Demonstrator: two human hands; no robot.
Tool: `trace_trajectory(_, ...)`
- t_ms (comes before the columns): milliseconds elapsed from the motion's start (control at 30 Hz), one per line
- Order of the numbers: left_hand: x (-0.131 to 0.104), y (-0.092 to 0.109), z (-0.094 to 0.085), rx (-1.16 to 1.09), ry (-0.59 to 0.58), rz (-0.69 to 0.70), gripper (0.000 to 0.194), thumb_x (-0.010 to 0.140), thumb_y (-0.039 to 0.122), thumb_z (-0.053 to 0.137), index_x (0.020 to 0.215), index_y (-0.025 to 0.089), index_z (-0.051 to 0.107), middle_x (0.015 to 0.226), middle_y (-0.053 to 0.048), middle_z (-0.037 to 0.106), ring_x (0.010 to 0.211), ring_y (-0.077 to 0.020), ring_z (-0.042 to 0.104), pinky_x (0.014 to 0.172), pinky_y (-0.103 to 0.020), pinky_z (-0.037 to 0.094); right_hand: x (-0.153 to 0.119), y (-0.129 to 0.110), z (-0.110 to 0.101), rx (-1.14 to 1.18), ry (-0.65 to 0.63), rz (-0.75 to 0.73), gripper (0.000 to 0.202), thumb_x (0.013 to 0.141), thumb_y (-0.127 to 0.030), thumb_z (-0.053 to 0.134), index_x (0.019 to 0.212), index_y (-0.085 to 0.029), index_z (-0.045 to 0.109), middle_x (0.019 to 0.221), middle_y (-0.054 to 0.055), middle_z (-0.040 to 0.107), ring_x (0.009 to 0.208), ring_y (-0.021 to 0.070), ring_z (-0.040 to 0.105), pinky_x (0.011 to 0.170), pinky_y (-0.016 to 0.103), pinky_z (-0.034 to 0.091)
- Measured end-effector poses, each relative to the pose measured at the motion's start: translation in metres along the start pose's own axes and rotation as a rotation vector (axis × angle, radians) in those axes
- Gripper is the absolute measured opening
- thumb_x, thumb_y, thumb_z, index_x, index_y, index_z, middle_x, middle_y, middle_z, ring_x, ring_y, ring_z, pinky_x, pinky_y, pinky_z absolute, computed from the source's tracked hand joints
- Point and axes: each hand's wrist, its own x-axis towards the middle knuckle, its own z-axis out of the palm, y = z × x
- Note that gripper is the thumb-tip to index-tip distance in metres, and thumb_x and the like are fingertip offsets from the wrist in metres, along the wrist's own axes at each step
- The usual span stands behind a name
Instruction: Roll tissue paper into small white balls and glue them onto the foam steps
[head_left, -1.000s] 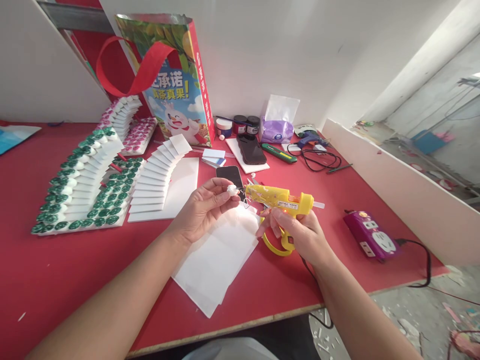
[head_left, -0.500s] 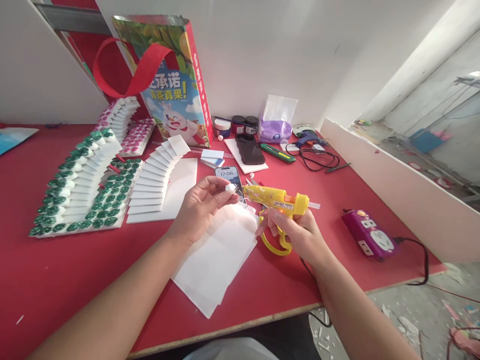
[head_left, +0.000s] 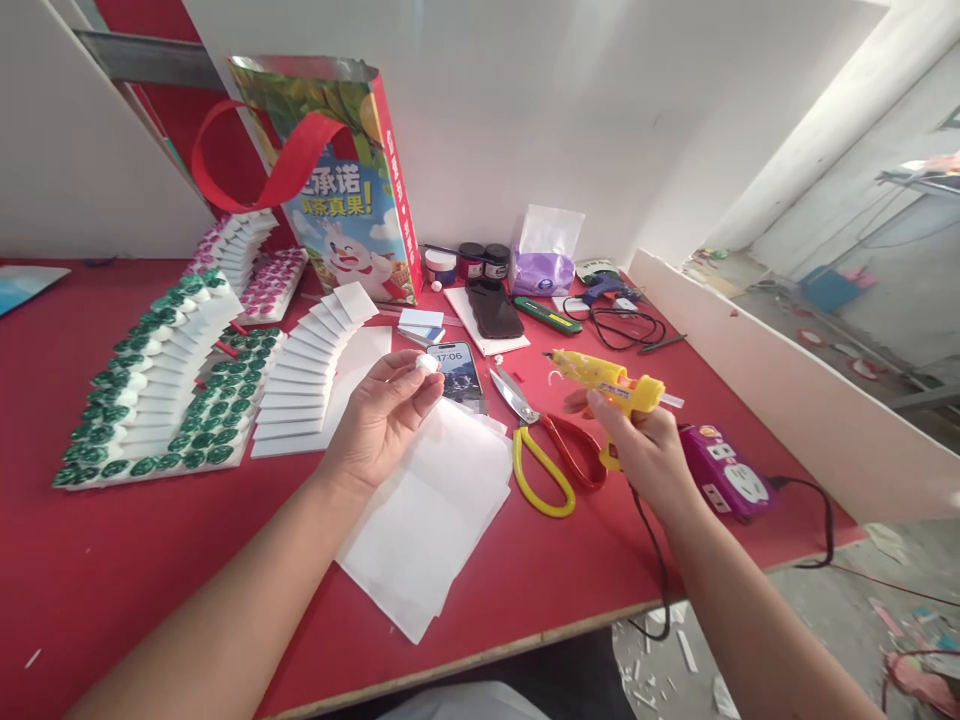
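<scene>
A small white ball-like piece (head_left: 428, 364) is pinched between the fingertips of my left hand (head_left: 386, 405), above white paper sheets (head_left: 427, 520). My right hand (head_left: 634, 435) grips a yellow hot glue gun (head_left: 600, 372) by its handle, nozzle pointing left and a clear glue stick out the back. Between the hands, scissors (head_left: 536, 420) with one yellow and one red handle lie part open on the red table. Beyond my left fingers rests a phone (head_left: 459, 372) showing 17:06.
Left stand a fanned row of white steps (head_left: 300, 375) and a stepped model with green rosettes (head_left: 217, 400). A shopping bag (head_left: 352, 200) stands behind. Further right are a black phone (head_left: 493, 310), green cutter (head_left: 547, 315), purple tissue pack (head_left: 544, 270) and purple power socket (head_left: 724, 470).
My right hand has drawn the glue gun right, away from the white piece, uncovering the scissors. My left hand has shifted slightly left, still pinching the piece.
</scene>
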Motion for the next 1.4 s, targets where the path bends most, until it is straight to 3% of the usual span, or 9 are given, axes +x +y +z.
trace_trajectory(100, -0.001, 0.0, 0.001, 0.013, -0.022, -0.012, 0.027, 0.067, 0.013, 0.09, 0.089, 0.018, 0.073, 0.091, 0.001, 0.074, 0.084, -0.0096, 0.071, 0.083, -0.019, 0.059, 0.01, 0.02, -0.015, -0.192, 0.132, -0.002, 0.044, 0.082, -0.058, 0.07, 0.064, -0.019, 0.064, 0.051, -0.003, 0.051, 0.048, 0.0123, 0.043, 0.047, 0.028, 0.035)
trace_trajectory(200, -0.002, 0.003, 0.002, 0.028, -0.021, 0.003, 0.028, 0.066, 0.013, 0.091, 0.087, 0.018, 0.074, 0.089, 0.002, 0.074, 0.084, -0.0091, 0.071, 0.082, -0.018, 0.06, 0.019, 0.036, -0.023, -0.351, 0.177, -0.044, 0.05, 0.085, -0.057, 0.066, 0.053, -0.023, 0.047, 0.048, -0.004, 0.036, 0.048, 0.0129, 0.036, 0.047, 0.029, 0.03)
trace_trajectory(433, 0.0, 0.018, 0.0, 0.11, 0.004, 0.152, 0.03, 0.063, 0.018, 0.093, 0.088, 0.019, 0.075, 0.085, 0.002, 0.075, 0.075, -0.0082, 0.071, 0.074, -0.017, 0.06, 0.026, 0.047, -0.022, -0.624, 0.184, -0.049, 0.055, 0.088, -0.071, 0.042, 0.055, -0.027, 0.036, 0.059, 0.003, 0.047, 0.067, 0.023, 0.051, 0.065, 0.037, 0.042)
trace_trajectory(667, -0.009, 0.029, 0.009, 0.41, -0.049, 0.292, 0.02, 0.075, 0.023, 0.086, 0.089, 0.017, 0.073, 0.079, 0.001, 0.071, 0.07, -0.0102, 0.07, 0.072, -0.022, 0.06, 0.017, 0.046, -0.029, -0.785, 0.118, -0.023, 0.047, 0.086, -0.068, 0.043, 0.064, -0.027, 0.041, 0.077, 0.01, 0.059, 0.08, 0.0283, 0.06, 0.077, 0.044, 0.05)
trace_trajectory(833, -0.021, 0.041, 0.022, 0.612, -0.076, 0.389, 0.018, 0.079, 0.023, 0.082, 0.091, 0.017, 0.07, 0.085, 0.0, 0.071, 0.075, -0.0117, 0.07, 0.073, -0.022, 0.06, -0.018, 0.042, -0.044, -0.911, 0.117, -0.085, 0.061, 0.09, -0.072, 0.043, 0.1, -0.015, 0.065, 0.113, 0.021, 0.069, 0.102, 0.0343, 0.067, 0.09, 0.049, 0.055)
trace_trajectory(1000, -0.046, 0.058, 0.016, 0.816, -0.01, 0.475, 0.016, 0.085, 0.023, 0.077, 0.098, 0.02, 0.069, 0.091, -0.001, 0.071, 0.083, -0.0127, 0.07, 0.081, -0.023, 0.059, -0.058, 0.007, -0.05, -0.967, 0.227, -0.282, 0.074, 0.094, -0.078, 0.035, 0.113, -0.014, 0.068, 0.116, 0.021, 0.071, 0.102, 0.0341, 0.071, 0.079, 0.046, 0.061)
trace_trajectory(1167, -0.082, 0.075, -0.024, 0.943, 0.216, 0.513, 0.019, 0.083, 0.027, 0.078, 0.098, 0.02, 0.069, 0.091, -0.001, 0.07, 0.08, -0.012, 0.068, 0.079, -0.022, 0.058, -0.057, -0.028, -0.011, -0.701, 0.076, -0.35, 0.037, 0.099, -0.054, 0.055, 0.121, -0.027, 0.067, 0.12, 0.008, 0.071, 0.093, 0.0204, 0.072, 0.046, 0.023, 0.054)
trace_trajectory(1300, -0.096, 0.086, -0.069, 0.976, 0.511, 0.43, 0.027, 0.08, 0.035, 0.079, 0.098, 0.019, 0.069, 0.08, 0.0, 0.068, 0.074, -0.0136, 0.067, 0.072, -0.023, 0.057, -0.044, -0.042, 0.047, -0.596, -0.07, -0.448, 0.027, 0.102, -0.044, 0.052, 0.113, -0.025, 0.068, 0.121, 0.009, 0.07, 0.1, 0.0237, 0.072, 0.075, 0.034, 0.063)
trace_trajectory(1400, -0.095, 0.09, -0.093, 1.032, 0.612, 0.395, 0.028, 0.079, 0.037, 0.078, 0.098, 0.019, 0.068, 0.081, 0.0, 0.067, 0.077, -0.0149, 0.067, 0.075, -0.025, 0.055, -0.036, -0.055, 0.089, -0.593, -0.275, -0.616, 0.028, 0.102, -0.036, 0.052, 0.12, -0.019, 0.066, 0.119, 0.013, 0.07, 0.102, 0.0258, 0.071, 0.079, 0.038, 0.063)
